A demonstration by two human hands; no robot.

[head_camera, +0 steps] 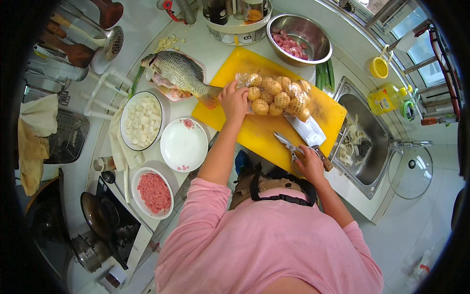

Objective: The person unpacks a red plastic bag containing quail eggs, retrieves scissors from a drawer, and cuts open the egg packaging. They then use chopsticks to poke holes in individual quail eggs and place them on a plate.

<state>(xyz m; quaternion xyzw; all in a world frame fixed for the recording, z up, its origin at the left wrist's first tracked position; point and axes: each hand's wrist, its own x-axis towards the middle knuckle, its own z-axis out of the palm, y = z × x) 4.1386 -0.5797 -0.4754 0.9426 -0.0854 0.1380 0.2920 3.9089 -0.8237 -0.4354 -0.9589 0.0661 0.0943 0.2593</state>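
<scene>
A clear printed plastic bag (273,92) full of round tan produce, its exact kind unclear, lies on the yellow cutting board (253,132). My left hand (234,101) grips the bag's left end. At the board's near edge, my right hand (311,163) has its fingers on the handles of metal kitchen scissors (288,144). Their blades point up and left, slightly apart, toward the bag. A cleaver (306,130) lies flat on the board, its upper end beneath the bag and its wooden handle (325,160) beside my right hand.
A whole fish (176,70) on a tray extends its tail over the board. To the left are bowls of white cubes (143,121) and minced meat (154,193), plus a plate (183,145). A steel bowl of meat (299,40) stands behind; peelings lie in the sink (371,176).
</scene>
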